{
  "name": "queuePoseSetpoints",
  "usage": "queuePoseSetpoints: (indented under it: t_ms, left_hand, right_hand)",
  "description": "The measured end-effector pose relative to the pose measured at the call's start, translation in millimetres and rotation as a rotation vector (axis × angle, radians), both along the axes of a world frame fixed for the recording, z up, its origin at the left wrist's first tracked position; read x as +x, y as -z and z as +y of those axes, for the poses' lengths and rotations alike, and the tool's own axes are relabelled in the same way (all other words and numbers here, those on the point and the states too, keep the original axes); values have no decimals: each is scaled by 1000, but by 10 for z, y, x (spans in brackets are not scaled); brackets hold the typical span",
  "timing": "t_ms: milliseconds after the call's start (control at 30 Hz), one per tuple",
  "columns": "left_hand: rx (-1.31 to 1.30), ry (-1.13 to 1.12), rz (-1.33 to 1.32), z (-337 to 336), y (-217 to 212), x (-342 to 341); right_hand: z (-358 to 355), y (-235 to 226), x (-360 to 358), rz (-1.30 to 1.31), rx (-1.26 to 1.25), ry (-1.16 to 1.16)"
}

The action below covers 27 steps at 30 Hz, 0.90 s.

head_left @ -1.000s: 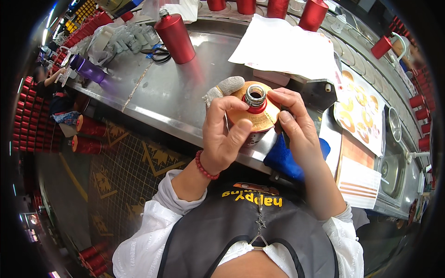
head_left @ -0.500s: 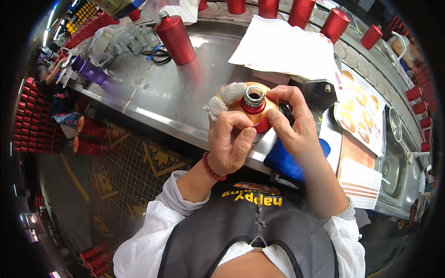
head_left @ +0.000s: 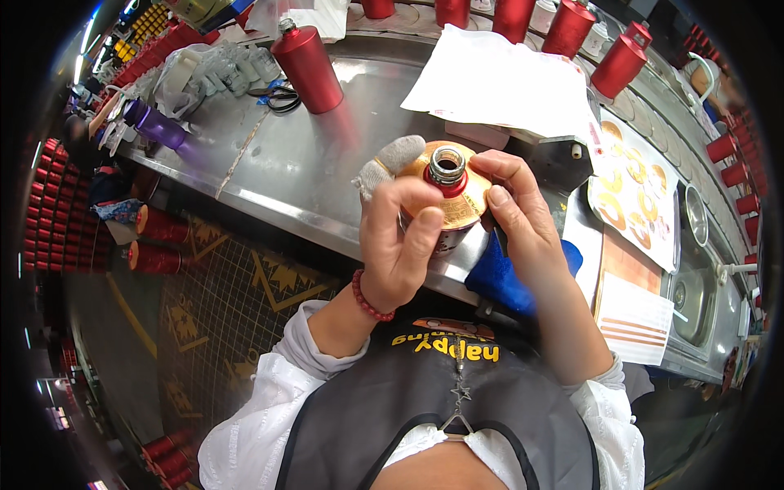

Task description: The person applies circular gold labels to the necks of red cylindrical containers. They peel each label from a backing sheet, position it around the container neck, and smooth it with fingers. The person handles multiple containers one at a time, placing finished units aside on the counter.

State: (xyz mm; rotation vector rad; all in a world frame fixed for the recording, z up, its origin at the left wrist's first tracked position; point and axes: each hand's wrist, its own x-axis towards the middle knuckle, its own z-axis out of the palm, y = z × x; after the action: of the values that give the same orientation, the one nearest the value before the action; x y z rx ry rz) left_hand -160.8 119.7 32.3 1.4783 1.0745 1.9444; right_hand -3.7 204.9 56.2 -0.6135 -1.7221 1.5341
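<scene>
A red bottle (head_left: pixel 450 186) with a bare silvery screw-threaded neck stands upright between my hands at the steel table's near edge. Around its shoulder lies a gold label (head_left: pixel 459 214), with the neck rising through its middle. My left hand (head_left: pixel 400 233) wraps the bottle's left side, thumb bent near the front of the label. One of its fingers wears a grey cloth finger cover (head_left: pixel 390 163). From the right, my right hand (head_left: pixel 523 208) presses thumb and forefinger against the label's edge. The bottle's lower body is mostly hidden by my hands.
Another red bottle (head_left: pixel 309 69) stands on the steel table (head_left: pixel 278 167), beside black scissors (head_left: pixel 283 100). White paper (head_left: pixel 498 86) lies beyond my hands. Sheets of gold labels (head_left: pixel 633 192) and a blue cloth (head_left: pixel 506 278) are at right. Red bottles (head_left: pixel 569 28) line a conveyor behind.
The gold label now covers the front of the shoulder, where red showed before. My left hand has shifted slightly left and its fingers curl more. Bottles on the far conveyor have moved left.
</scene>
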Motion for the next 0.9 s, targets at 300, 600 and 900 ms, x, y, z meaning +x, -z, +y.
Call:
queuePoseSetpoints:
  t_ms: [300,600,900]
  left_hand:
    - [-42,-70,36,70,51,28]
    - [-31,82,-119,44,-33,12]
    - [-90,42,-121,83,-70,-12]
  right_hand:
    - [-6,50,-27,14,96,30]
    - [-23,32,-29,-1,128,42]
    - [-14,19,-11,-54,164,33]
